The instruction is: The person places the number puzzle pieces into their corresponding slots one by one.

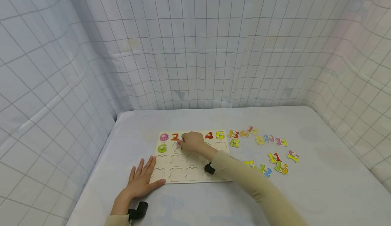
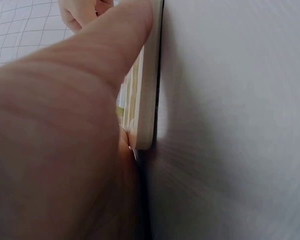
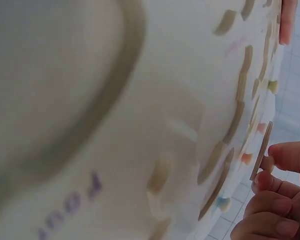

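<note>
A wooden number puzzle board [image 1: 166, 166] lies on the table. Set in its recesses are a purple 0 [image 1: 164, 137], a red 1 [image 1: 174, 136], a red 4 [image 1: 209, 135], a yellow 5 [image 1: 220, 135] and a green 6 [image 1: 162, 148]. My right hand [image 1: 192, 142] is above the board's upper rows. Its thumb and finger pinch the knob of a flat number piece [image 3: 261, 150], held edge-on to the right wrist view; its number is largely hidden. My left hand [image 1: 141, 178] spreads at the board's near left corner, fingers straight, thumb touching the front edge.
Loose number pieces lie right of the board: a 15 [image 1: 234, 134], a green piece [image 1: 234, 142], a yellow ring-shaped piece [image 1: 260, 140], a 12 [image 1: 264, 171], an 11 [image 1: 274, 157] and several others. White gridded curtains [image 1: 195, 49] hang around the table.
</note>
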